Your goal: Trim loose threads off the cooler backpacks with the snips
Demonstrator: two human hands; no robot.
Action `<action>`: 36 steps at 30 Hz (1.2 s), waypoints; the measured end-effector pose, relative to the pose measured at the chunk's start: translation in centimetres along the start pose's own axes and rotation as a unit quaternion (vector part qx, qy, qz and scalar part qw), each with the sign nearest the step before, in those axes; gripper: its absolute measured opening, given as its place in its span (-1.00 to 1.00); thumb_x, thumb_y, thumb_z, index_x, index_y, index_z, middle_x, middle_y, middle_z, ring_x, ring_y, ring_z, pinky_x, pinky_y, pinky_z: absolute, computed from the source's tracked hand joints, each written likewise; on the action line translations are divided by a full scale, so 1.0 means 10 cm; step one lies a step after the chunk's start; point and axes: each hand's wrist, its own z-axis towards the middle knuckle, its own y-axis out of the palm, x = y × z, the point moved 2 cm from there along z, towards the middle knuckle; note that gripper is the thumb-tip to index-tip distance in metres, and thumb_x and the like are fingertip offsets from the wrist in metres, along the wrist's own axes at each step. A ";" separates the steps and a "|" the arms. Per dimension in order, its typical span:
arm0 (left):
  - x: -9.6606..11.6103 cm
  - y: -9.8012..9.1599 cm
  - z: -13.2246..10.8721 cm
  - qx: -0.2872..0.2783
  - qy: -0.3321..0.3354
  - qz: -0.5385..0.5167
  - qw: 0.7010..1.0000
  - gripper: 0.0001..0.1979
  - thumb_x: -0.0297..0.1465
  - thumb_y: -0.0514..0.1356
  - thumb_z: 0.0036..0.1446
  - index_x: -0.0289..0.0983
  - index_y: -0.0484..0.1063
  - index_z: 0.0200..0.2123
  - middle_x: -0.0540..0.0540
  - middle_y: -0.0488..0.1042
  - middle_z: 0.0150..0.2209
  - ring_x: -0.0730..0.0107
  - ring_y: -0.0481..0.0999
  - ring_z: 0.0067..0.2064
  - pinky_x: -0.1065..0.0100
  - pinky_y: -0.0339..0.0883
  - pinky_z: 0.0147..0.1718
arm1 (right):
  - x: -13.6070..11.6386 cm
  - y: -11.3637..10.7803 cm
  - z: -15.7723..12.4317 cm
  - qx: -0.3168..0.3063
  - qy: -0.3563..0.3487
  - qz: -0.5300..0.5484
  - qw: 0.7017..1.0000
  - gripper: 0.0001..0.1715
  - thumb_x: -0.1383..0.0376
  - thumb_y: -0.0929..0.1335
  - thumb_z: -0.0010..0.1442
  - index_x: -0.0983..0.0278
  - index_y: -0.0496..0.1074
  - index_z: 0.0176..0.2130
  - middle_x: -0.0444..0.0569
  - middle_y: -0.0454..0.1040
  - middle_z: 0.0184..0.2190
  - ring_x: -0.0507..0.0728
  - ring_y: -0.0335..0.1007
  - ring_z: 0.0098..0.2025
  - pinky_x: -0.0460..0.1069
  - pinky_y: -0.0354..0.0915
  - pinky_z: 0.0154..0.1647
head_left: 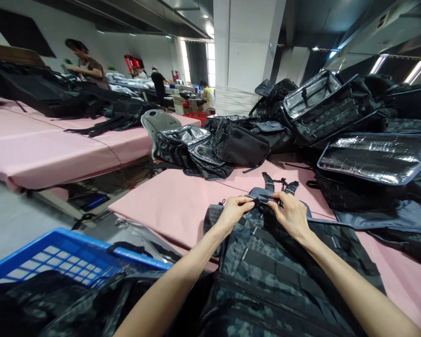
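Observation:
A dark camouflage backpack point(270, 262) lies in front of me on the pink-covered table, its shoulder straps point(268, 181) poking out past the far end. Both hands meet at its far edge. My left hand point(234, 211) pinches the dark fabric edge between thumb and fingertips. Just to the right, my right hand point(290, 213) is closed on the same edge, thumb and forefinger pressed together. A small dark piece shows between the two hands, too small to make out. The exact part under the fingertips is partly hidden.
Silver-lined bags point(185, 140) are heaped at the table's back, with a taller pile point(337, 107) at right. A blue basket point(59, 252) holding dark bags stands at lower left. Another pink table point(56, 150) bears black bags. Several people work farther back.

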 end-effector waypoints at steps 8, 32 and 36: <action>0.00 -0.01 0.00 -0.007 -0.007 -0.010 1.000 -0.83 -0.39 0.28 -0.23 -0.34 0.55 -0.47 -0.05 0.49 -0.45 0.45 0.34 -0.40 0.42 0.15 -0.35 | 0.00 -0.02 0.00 -0.018 0.003 0.019 1.000 -0.79 0.17 0.28 0.15 0.21 0.42 -0.25 -0.09 0.47 -0.40 0.09 0.38 -0.37 -0.07 0.14 -0.39; 0.02 0.02 -0.04 -0.011 -0.049 -0.123 0.991 -0.76 -0.33 0.38 -0.32 -0.35 0.54 -0.52 -0.02 0.47 -0.52 0.52 0.35 -0.48 0.44 0.17 -0.42 | -0.04 -0.03 -0.05 0.011 -0.032 0.041 0.999 -0.73 0.16 0.24 0.19 0.25 0.42 -0.23 -0.04 0.50 -0.36 0.09 0.40 -0.34 -0.07 0.18 -0.35; 0.02 0.02 -0.04 -0.020 -0.044 -0.108 0.993 -0.77 -0.33 0.36 -0.30 -0.35 0.55 -0.49 -0.02 0.47 -0.52 0.52 0.33 -0.47 0.44 0.16 -0.40 | -0.04 0.00 -0.04 0.019 -0.042 0.036 0.998 -0.75 0.16 0.25 0.20 0.26 0.41 -0.24 -0.06 0.49 -0.37 0.08 0.39 -0.34 -0.08 0.17 -0.36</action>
